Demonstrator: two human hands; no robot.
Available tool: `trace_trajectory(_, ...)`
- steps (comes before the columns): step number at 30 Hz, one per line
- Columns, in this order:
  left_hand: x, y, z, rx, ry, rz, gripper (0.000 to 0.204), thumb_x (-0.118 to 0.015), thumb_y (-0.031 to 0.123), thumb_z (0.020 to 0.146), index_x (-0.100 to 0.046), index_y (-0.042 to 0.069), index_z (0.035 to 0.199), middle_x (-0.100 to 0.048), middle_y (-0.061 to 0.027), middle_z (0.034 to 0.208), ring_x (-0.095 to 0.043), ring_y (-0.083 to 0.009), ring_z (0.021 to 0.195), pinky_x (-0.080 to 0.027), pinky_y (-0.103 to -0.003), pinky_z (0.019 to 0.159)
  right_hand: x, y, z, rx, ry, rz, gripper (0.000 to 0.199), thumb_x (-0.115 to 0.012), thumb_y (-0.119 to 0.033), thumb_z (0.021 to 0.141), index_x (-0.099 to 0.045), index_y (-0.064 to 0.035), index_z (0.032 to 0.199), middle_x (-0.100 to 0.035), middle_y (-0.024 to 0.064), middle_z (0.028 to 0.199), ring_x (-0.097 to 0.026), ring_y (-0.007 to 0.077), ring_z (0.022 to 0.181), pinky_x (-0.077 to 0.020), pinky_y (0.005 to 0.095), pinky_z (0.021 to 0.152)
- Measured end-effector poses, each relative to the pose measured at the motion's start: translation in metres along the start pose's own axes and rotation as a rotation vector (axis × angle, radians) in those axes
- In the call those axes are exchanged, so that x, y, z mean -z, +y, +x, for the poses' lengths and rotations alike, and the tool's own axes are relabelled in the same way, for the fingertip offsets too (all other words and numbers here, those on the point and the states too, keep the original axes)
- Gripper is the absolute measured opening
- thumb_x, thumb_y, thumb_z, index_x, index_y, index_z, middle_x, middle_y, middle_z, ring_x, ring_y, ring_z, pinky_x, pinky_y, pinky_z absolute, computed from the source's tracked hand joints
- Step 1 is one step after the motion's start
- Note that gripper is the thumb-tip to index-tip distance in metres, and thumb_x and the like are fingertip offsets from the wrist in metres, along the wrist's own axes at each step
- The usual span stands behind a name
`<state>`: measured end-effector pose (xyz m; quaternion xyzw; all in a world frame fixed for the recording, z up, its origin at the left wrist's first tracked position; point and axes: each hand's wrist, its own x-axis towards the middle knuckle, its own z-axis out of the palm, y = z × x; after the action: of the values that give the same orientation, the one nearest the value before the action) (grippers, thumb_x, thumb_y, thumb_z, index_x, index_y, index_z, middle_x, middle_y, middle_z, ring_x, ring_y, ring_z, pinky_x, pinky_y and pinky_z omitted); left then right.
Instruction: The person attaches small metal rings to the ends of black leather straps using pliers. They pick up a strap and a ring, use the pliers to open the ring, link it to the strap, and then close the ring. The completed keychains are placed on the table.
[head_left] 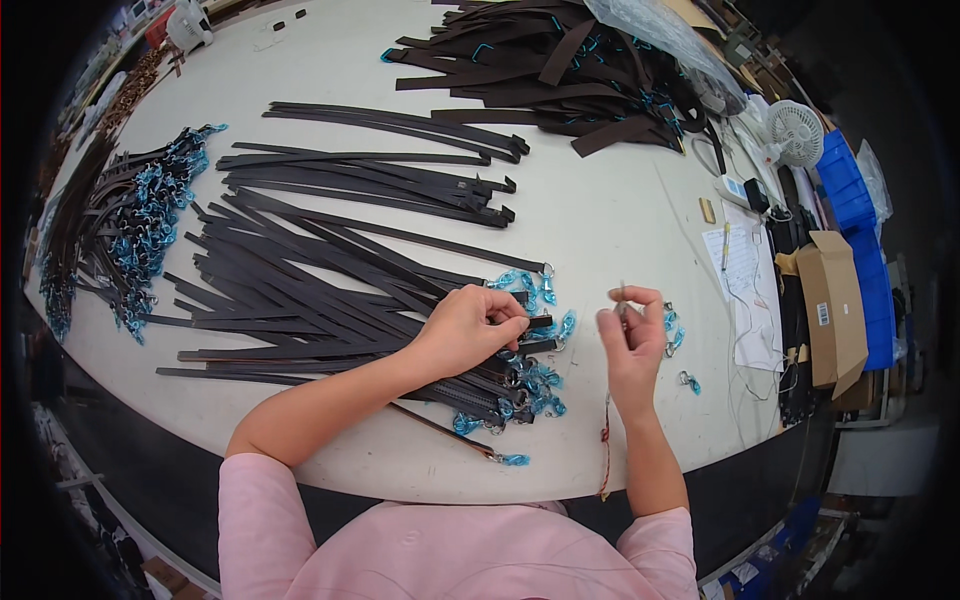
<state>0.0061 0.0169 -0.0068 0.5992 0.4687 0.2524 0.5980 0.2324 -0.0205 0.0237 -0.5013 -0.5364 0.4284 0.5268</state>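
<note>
My left hand (468,326) is closed in a pinch on a dark strap (540,321), whose short end sticks out past the fingertips to the right. Under and around that hand lies a loose pile of dark straps (270,270), several with metal clasps in blue plastic film (540,385) at their right ends. My right hand (636,335) is raised a little way to the right, thumb and fingers closed on a small thin greyish metal piece (621,297); its exact kind cannot be made out. A few blue-wrapped clasps (690,382) lie just right of this hand.
Two smaller strap bundles (400,120) lie beyond the pile. At left is a heap of straps with blue-wrapped clasps (160,220); at the far side, wider brown straps (560,70). A white fan (795,128), papers (745,290), and a cardboard box (832,312) stand along the right edge.
</note>
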Motion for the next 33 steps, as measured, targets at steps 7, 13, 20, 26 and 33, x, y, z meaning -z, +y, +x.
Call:
trace_trajectory(7,0.0,0.002,-0.003,-0.059,0.017,0.131,0.02,-0.07,0.01,0.095,-0.075,-0.005,0.106,-0.077,-0.0075,0.086,-0.069,-0.0074,0.077,-0.053,-0.023,0.072,-0.013,0.012,-0.003,0.243,-0.195,-0.547,0.02,-0.072,-0.002,0.093,-0.07,-0.0026,0.113,-0.075,0.0111,0.092,-0.074,0.0218,0.078,-0.0553,0.0297,0.065)
trace_trajectory(13,-0.001,-0.001,-0.006,-0.121,0.063,0.19,0.029,-0.071,0.023,0.088,-0.079,0.004,0.109,-0.077,-0.0086,0.085,-0.07,-0.0189,0.069,-0.054,-0.033,0.069,-0.022,0.004,0.009,0.026,-0.325,-0.492,0.017,-0.071,-0.006,0.096,-0.069,-0.0029,0.113,-0.076,0.0121,0.088,-0.074,0.0224,0.071,-0.0546,0.0301,0.064)
trace_trajectory(20,-0.002,-0.002,-0.003,-0.074,0.036,0.105,0.024,-0.07,0.018,0.093,-0.079,0.004,0.11,-0.079,-0.0092,0.086,-0.073,-0.0181,0.074,-0.056,-0.032,0.072,-0.023,0.027,0.001,0.134,-0.208,-0.372,0.007,-0.061,-0.009,0.104,-0.057,-0.0027,0.106,-0.056,-0.0022,0.066,-0.04,0.0059,0.053,-0.0304,0.0254,0.051)
trace_trajectory(26,-0.002,0.015,-0.011,-0.163,0.144,0.24,0.02,-0.07,0.013,0.094,-0.078,0.003,0.109,-0.077,-0.0096,0.086,-0.072,-0.0199,0.07,-0.055,-0.032,0.066,-0.013,0.008,0.004,-0.212,-0.079,0.146,0.012,-0.058,-0.014,0.108,-0.063,-0.003,0.106,-0.061,-0.0052,0.081,-0.04,0.0011,0.063,-0.032,0.0217,0.056)
trace_trajectory(33,-0.014,0.023,-0.029,-0.719,0.501,0.839,0.034,-0.077,0.004,0.082,-0.074,0.008,0.116,-0.071,-0.0046,0.096,-0.069,-0.0207,0.07,-0.055,-0.034,0.059,-0.026,0.004,-0.011,-0.192,-0.161,-0.103,0.016,-0.074,-0.012,0.097,-0.075,-0.0013,0.109,-0.056,-0.0088,0.072,-0.039,-0.0013,0.06,-0.0304,0.0204,0.053)
